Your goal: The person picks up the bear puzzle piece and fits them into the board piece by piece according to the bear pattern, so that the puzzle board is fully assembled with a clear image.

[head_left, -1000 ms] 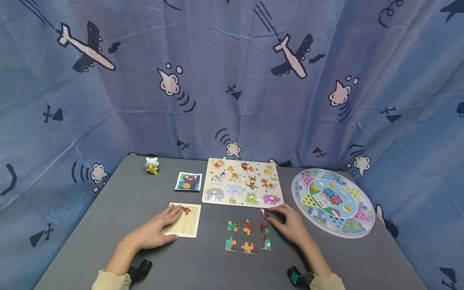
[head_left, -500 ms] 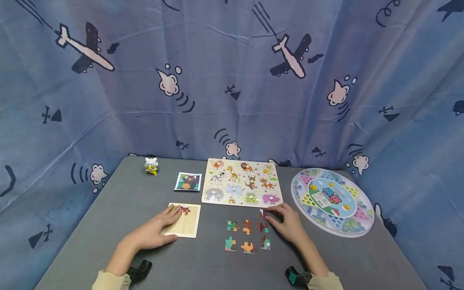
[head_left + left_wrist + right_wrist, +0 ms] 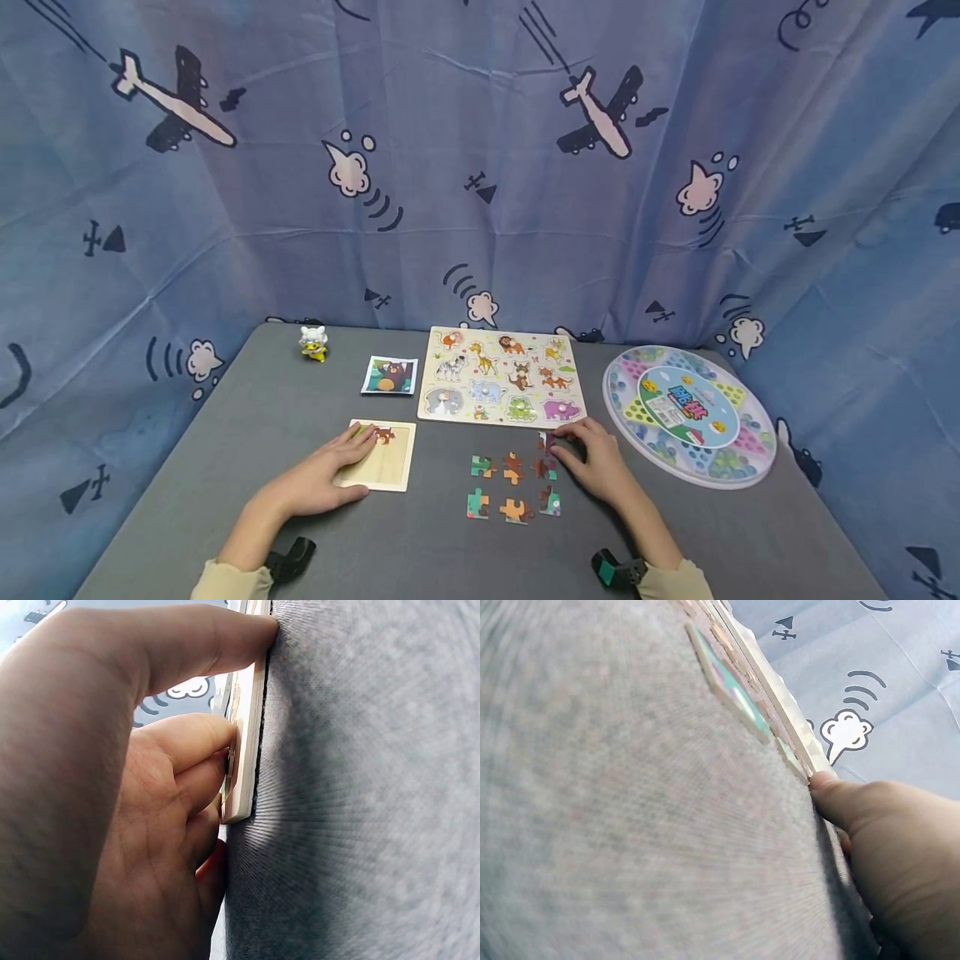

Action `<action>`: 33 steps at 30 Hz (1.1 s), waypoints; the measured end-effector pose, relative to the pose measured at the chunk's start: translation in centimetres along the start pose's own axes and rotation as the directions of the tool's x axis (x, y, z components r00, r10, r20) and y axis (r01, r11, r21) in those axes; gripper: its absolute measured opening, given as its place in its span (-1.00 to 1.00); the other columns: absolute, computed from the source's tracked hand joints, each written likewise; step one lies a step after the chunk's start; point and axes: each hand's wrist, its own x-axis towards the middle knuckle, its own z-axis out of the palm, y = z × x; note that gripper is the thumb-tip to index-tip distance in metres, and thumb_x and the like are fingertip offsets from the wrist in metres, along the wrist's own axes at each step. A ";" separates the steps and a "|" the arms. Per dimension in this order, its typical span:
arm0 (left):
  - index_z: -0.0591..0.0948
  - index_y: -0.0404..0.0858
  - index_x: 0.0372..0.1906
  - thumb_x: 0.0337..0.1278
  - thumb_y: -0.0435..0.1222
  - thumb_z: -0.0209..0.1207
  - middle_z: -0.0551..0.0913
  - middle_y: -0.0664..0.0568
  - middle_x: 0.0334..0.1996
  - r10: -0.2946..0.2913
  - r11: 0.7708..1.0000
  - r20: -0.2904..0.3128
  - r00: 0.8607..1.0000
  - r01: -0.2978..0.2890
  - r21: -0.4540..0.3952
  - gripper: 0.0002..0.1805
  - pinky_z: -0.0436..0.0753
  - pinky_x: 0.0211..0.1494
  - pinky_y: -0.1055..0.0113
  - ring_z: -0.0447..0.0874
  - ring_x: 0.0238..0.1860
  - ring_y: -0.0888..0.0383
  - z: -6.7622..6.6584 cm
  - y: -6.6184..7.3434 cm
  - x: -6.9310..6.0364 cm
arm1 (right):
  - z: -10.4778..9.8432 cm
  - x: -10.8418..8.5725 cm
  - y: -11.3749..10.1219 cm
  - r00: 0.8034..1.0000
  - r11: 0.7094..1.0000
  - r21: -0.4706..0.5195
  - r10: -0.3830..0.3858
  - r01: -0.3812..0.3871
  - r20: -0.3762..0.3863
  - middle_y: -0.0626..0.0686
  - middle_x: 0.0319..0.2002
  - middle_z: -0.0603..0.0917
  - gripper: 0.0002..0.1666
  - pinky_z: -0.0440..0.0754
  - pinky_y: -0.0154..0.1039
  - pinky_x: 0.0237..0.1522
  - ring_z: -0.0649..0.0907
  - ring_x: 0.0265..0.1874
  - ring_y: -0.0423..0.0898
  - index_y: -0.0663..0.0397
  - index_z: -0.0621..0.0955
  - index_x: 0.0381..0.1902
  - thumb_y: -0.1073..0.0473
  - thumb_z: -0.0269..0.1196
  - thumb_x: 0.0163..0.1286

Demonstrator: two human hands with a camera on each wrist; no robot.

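Observation:
My left hand (image 3: 322, 475) lies over the left part of a small wooden puzzle tray (image 3: 390, 471), thumb at its near edge and fingers extended across it. A brown piece (image 3: 385, 435) sits near the tray's far edge; the fingers hide what lies beside it. At right, my right hand (image 3: 602, 468) pinches a purple-and-brown jigsaw piece (image 3: 545, 442) between thumb and index finger, low at the table. In the right wrist view the thumb (image 3: 836, 796) shows at that piece's edge. Several loose jigsaw pieces (image 3: 514, 511) lie in two rows nearer to me.
A bear picture card (image 3: 390, 376) lies behind the tray. Beyond the loose pieces is an animal peg board (image 3: 465, 367). A round board-game box (image 3: 682, 454) stands at right, close to my right hand. A small figurine (image 3: 313, 343) stands at the far left, before a blue curtain (image 3: 450, 208).
Both hands keep their places on the tray and at the jigsaw piece. Only the head view shifts very slightly.

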 end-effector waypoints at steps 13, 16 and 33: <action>0.34 -0.41 0.58 0.30 -0.11 0.38 0.22 -0.28 0.63 -0.002 1.000 0.001 1.000 0.002 -0.011 -0.13 0.11 0.58 -0.43 -0.04 0.66 -0.42 0.1 -0.3 0.0 | 0.0 0.0 0.1 1.000 1.000 -0.017 -0.010 0.010 0.022 -0.08 -0.18 0.65 -0.76 0.24 -0.16 -0.19 0.54 -0.24 -0.16 -0.06 0.79 -0.05 0.15 0.53 0.34; 0.34 -0.42 0.58 0.31 -0.11 0.37 0.21 -0.28 0.63 -0.003 1.000 0.004 1.000 0.003 -0.009 -0.13 0.11 0.59 -0.42 -0.04 0.66 -0.42 0.1 -0.3 0.0 | 0.1 0.0 0.1 1.000 1.000 -0.011 -0.016 0.016 0.020 -0.06 -0.19 0.65 -0.77 0.24 -0.16 -0.18 0.55 -0.24 -0.14 -0.04 0.78 -0.06 0.17 0.53 0.33; 0.33 -0.39 0.60 0.32 -0.08 0.36 0.21 -0.26 0.64 -0.013 1.000 0.004 1.000 0.013 -0.007 -0.12 0.10 0.59 -0.43 -0.04 0.66 -0.41 0.1 -0.3 -0.1 | -1.2 0.4 -0.2 0.999 0.996 0.089 -0.022 0.017 0.048 -0.05 -0.17 0.68 -0.80 0.61 -0.12 -0.13 0.62 -0.21 -0.14 0.07 0.75 -0.07 0.23 0.49 0.37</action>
